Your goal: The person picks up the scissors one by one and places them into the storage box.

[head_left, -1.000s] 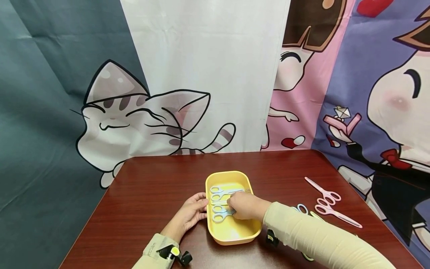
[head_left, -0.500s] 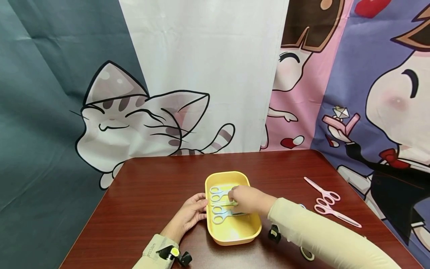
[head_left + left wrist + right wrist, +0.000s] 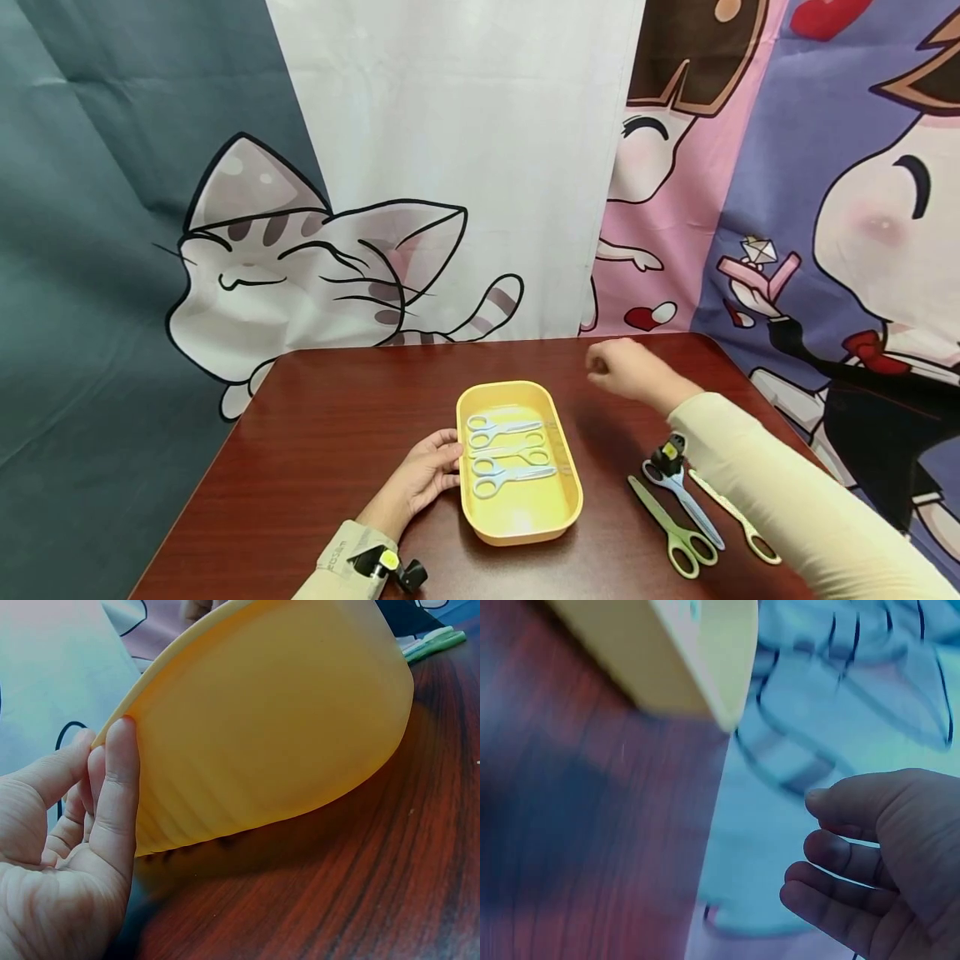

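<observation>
A yellow tray [image 3: 517, 533] stands on the table. My left hand [image 3: 426, 471] holds its left rim; in the left wrist view the fingertips meet at the rim and on the outer wall. In the tray lie blue scissors [image 3: 491, 433] at the far end, light green scissors [image 3: 534, 455] in the middle and a second pair of blue scissors [image 3: 517, 475] nearer me. My right hand [image 3: 633, 371], its fingers loosely curled and holding nothing, is raised above the table's far right, apart from the tray. The right wrist view shows the same hand [image 3: 885, 862] with gaps between thumb and fingers.
To the tray's right on the dark red wooden table [image 3: 375, 392] lie green scissors [image 3: 671, 525], blue scissors [image 3: 693, 508] and pale yellow-green scissors [image 3: 738, 517]. My right arm [image 3: 795, 492] crosses above that side. A printed cartoon cloth [image 3: 480, 167] hangs behind the table.
My right hand has left the light green scissors in the tray and risen away to the far right. The pink scissors are now hidden by my right arm. My left hand stays put.
</observation>
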`<action>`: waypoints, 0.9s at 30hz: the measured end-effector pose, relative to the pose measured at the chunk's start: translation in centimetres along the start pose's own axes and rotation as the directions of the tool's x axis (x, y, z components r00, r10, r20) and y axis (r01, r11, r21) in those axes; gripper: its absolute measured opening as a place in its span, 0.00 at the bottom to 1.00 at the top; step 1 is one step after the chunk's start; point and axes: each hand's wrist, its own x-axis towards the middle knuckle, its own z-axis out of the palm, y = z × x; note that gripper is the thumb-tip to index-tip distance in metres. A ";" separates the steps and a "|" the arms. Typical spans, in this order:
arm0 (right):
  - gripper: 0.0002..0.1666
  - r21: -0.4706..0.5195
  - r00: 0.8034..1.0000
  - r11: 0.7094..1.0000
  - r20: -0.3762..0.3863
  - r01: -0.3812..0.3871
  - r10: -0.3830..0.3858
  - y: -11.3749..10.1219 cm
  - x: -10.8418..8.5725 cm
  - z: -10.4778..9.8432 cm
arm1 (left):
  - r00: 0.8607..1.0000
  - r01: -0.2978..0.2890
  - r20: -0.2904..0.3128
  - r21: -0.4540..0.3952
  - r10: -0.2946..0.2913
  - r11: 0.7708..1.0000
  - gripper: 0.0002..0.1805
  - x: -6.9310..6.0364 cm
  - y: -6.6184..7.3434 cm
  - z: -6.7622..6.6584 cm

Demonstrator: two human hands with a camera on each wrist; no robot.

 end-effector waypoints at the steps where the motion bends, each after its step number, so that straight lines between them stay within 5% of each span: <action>1: 0.06 0.001 1.000 1.000 0.005 -0.031 0.031 1.1 -0.3 -0.2 | 1.000 0.001 -0.002 0.001 -0.001 1.000 0.09 0.0 0.0 0.0; 6: 0.05 -0.005 0.985 0.985 0.011 -0.174 0.174 6.5 -2.3 -0.5 | 1.000 0.005 -0.009 0.008 -0.005 1.000 0.09 0.1 0.0 0.0; 12: 0.07 0.037 0.941 0.942 0.060 -0.335 0.332 11.4 -5.0 0.3 | 1.000 -0.001 -0.013 0.016 0.002 1.000 0.08 0.1 0.0 -0.2; 22: 0.15 0.001 0.844 0.868 0.235 -0.496 0.482 15.5 -8.9 2.1 | 1.000 -0.005 -0.006 0.022 0.005 1.000 0.08 0.3 -0.3 -0.3; 27: 0.16 -0.020 0.826 0.857 0.256 -0.515 0.503 16.7 -10.1 2.8 | 1.000 -0.005 -0.005 0.023 0.005 1.000 0.08 0.3 -0.1 -0.2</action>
